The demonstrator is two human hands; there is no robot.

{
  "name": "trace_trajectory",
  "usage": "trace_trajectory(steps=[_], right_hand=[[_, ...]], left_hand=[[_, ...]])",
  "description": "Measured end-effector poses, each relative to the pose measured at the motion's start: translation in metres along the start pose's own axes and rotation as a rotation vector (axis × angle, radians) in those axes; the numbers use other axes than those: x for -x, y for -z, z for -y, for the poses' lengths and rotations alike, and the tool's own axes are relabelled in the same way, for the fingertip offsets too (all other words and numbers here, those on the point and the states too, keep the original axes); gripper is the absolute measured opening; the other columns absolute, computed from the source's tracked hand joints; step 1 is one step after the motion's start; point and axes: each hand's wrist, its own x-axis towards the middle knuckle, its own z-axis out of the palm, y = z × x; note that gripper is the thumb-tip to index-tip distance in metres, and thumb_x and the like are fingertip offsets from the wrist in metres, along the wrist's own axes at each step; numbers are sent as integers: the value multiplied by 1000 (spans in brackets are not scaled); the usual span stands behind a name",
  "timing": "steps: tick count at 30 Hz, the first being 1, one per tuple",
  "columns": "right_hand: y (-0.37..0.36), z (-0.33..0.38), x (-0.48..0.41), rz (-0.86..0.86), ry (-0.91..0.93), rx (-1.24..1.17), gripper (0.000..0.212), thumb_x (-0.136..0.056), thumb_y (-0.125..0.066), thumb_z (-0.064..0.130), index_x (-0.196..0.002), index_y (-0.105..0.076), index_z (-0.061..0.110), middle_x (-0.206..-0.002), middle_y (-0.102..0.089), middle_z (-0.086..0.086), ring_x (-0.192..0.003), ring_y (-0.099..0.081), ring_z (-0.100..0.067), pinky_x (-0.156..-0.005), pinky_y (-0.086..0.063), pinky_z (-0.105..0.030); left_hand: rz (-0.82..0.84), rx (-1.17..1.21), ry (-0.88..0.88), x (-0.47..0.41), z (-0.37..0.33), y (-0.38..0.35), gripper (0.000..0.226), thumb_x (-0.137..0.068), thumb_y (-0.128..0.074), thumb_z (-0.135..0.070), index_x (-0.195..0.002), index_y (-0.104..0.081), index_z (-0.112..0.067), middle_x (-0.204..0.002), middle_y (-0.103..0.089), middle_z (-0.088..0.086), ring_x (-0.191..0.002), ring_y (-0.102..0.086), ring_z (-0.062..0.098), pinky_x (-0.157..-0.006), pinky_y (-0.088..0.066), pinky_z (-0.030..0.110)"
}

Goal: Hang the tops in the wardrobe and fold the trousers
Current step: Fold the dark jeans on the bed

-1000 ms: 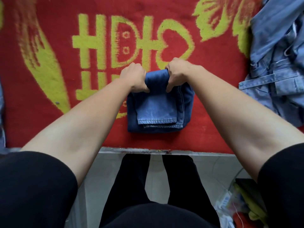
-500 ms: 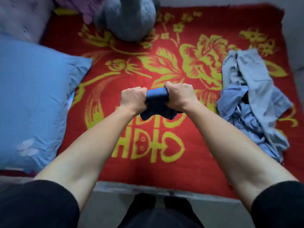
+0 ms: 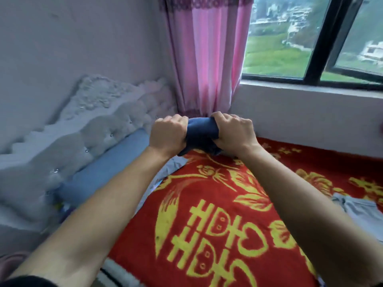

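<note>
A folded bundle of dark blue jeans (image 3: 202, 134) is held up in the air above the bed, in front of the pink curtain. My left hand (image 3: 167, 133) grips its left side and my right hand (image 3: 234, 131) grips its right side, both fists closed around the denim. Most of the bundle is hidden between my hands. A pale grey-blue garment (image 3: 356, 210) lies on the bed at the right edge of the view.
The bed carries a red blanket with yellow flowers and characters (image 3: 217, 235). A blue pillow (image 3: 107, 172) lies against the white tufted headboard (image 3: 83, 129) on the left. A pink curtain (image 3: 207, 59) hangs beside a dark-framed window (image 3: 319, 38).
Both hands lifted the folded jeans off the blanket and carried them up and away from me. My view swung up from the bed to the headboard, curtain and window.
</note>
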Motion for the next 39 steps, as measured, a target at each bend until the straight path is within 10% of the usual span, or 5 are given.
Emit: trace_trajectory(steps=[7,20,31,39], right_hand=[[-13,132,39,101,312,-232,55,-75,-65,42,-125,-48,27,-108,-68,7,-101,-66,-22,-68,-45,-34],[134,470,101,-11,873,-550,45,-76,-63,34,-118,-50,23,-105,-68,2,-96,-66,-29,-65,-46,-35],[310,771,254,-207,1174,-746,50,-79,-63,45,-123,-49,25,-103,-67,5,-90,-68,-25,-62,-46,-34],[460,879,230,-486,1142,-811,46,-80,-63,46,-119,-51,24,-102,-69,3,-89,-69,-27,-62,-42,-34]], left_hand=[[135,-104,319,160,51,46,67,-61,-73,-20,-127,-59,-12,-86,-71,8,-75,-68,33,-61,-49,35],[246,-456,878,444,186,266,44,-74,-61,-23,-117,-56,-24,-107,-68,-1,-96,-64,26,-74,-48,36],[229,-749,1125,728,272,478,34,-72,-68,-26,-105,-59,-26,-94,-67,-3,-87,-64,25,-68,-45,35],[21,-932,1050,770,359,620,34,-74,-67,-21,-107,-62,-17,-99,-68,9,-90,-64,36,-69,-47,41]])
